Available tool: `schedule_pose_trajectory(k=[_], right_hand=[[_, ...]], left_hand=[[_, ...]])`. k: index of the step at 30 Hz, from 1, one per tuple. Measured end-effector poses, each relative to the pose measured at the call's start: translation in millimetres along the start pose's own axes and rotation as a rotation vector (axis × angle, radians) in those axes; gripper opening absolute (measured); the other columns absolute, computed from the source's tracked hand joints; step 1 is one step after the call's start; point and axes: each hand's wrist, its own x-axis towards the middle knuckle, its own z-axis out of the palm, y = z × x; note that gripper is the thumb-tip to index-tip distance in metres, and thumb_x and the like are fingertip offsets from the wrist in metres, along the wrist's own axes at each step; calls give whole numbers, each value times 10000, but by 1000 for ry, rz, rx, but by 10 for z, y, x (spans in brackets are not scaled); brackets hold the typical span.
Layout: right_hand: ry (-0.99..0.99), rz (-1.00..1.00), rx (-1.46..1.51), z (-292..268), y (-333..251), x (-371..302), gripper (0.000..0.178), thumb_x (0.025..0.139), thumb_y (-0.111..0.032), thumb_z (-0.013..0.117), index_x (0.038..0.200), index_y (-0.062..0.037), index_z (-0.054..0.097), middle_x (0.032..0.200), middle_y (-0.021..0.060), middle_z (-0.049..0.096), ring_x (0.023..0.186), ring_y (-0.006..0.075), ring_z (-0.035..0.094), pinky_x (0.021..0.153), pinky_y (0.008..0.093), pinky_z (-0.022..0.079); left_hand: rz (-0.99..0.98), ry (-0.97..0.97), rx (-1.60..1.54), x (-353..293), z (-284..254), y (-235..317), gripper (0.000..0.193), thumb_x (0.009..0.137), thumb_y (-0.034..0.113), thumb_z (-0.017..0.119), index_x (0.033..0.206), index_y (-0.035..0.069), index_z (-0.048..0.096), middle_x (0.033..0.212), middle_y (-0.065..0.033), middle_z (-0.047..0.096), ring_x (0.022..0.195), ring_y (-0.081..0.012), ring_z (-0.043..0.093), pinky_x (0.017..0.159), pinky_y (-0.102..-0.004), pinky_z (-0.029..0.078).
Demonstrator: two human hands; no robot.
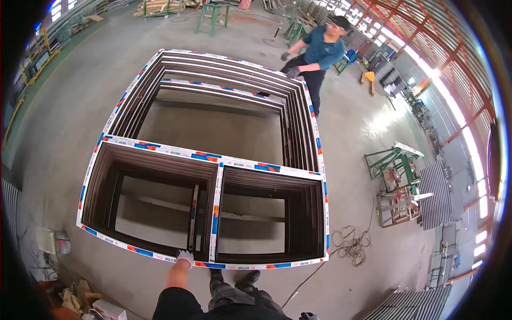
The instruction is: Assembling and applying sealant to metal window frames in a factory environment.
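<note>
A stack of large brown window frames lies in front of me. White protective tape with blue and orange print covers the faces of the top one. It has one wide opening on the far side and two smaller ones on the near side. My left hand, in a grey glove, grips the near rail of the top window frame, left of the upright divider. Only a small part of my right hand shows at the lower edge, in a dark glove, apart from the frames. Its fingers cannot be made out.
A co-worker in a teal shirt stands at the far right corner, gloved hands near the frames. Coiled cable lies on the floor to the right, near green metal stands. A bucket and scraps are at left.
</note>
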Motion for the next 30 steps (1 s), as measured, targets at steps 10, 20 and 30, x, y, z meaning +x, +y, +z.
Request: schedule_pose_trajectory(k=[10, 20, 30], right_hand=[[-31, 81, 149, 38, 157, -21, 231, 929, -270, 554, 1024, -81, 647, 710, 49, 603, 566, 133, 541, 474, 279, 444], [59, 25, 333, 963, 1184, 147, 287, 864, -304, 646, 946, -34, 700, 751, 47, 676, 575, 142, 583, 510, 294, 468], [286, 323, 330, 1493, 2235, -650, 353, 838, -395, 639, 820, -44, 674, 644, 48, 626, 524, 141, 546, 504, 314, 427]], left_hand=[[13, -62, 127, 90, 323, -121, 517, 840, 221, 538, 1327, 57, 482, 1340, -145, 513, 1236, -307, 491, 1001, -459, 404], [304, -18, 220, -202, -103, -295, 627, 832, 366, 481, 1347, 10, 443, 1301, -195, 529, 1186, -334, 529, 980, -424, 440], [311, 145, -8, -29, -768, 653, 1051, 603, 516, 741, 1376, -62, 326, 1360, -269, 430, 1283, -364, 406, 1085, -376, 318]])
